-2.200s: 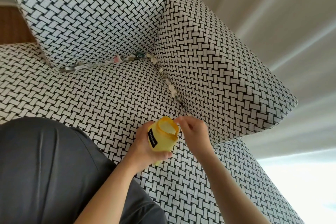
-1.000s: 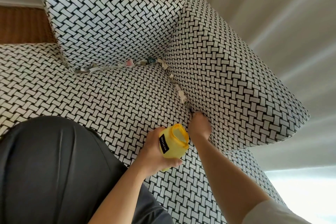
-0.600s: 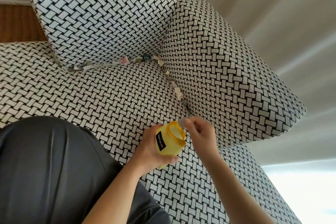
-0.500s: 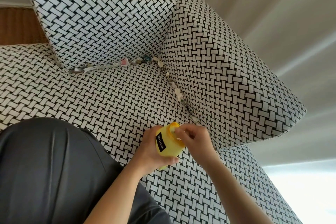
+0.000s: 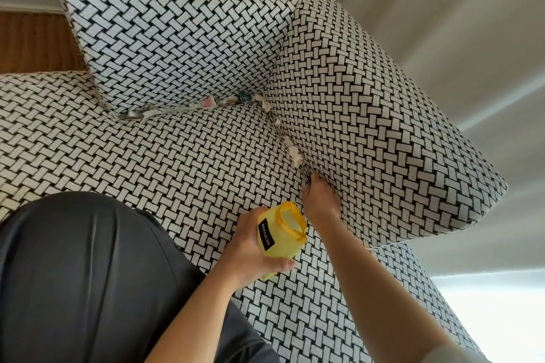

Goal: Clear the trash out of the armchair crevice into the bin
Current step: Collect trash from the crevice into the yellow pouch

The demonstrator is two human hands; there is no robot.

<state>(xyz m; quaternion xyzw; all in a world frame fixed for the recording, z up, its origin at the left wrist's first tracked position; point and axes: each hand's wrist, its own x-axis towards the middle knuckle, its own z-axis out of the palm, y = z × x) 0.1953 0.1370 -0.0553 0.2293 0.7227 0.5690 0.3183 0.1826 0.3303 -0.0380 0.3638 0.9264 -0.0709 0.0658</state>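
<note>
Nearest the camera, the person's lap point(image 5: 73, 274) in dark trousers fills the lower left. Just beyond it the left hand point(image 5: 250, 253) wraps its curled fingers and thumb round a small yellow bin point(image 5: 280, 234), holding it tilted with the open mouth facing the crevice, just beside the right wrist. The right hand point(image 5: 320, 203) reaches forward with its fingers held together and pointed into the seam between the seat cushion point(image 5: 147, 150) and the armrest point(image 5: 368, 127). The fingertips are sunk in the fold, so I cannot tell whether they have pinched anything.

The trash point(image 5: 295, 153) sits in 2 seams. 1 line of crumpled paper scraps runs up the side seam from just beyond the fingertips to the corner. A second line of scraps point(image 5: 206, 103), some with pink and teal on them, lies along the seam under the backrest point(image 5: 177, 23).

These scraps look light, soft and crushable, and probably tear if dragged. The best hold is likely a pinch on whatever tuft pokes above the fabric, pulled straight up and out of the fold. The padding squeezes the seam closed, so wedged pieces may resist.

The armrest wall hems the right hand in on its outer side, while the cushion top gives open room on the inner side for moving the bin along. Farthest off, a pale curtain point(image 5: 442, 23) hangs behind the armchair
</note>
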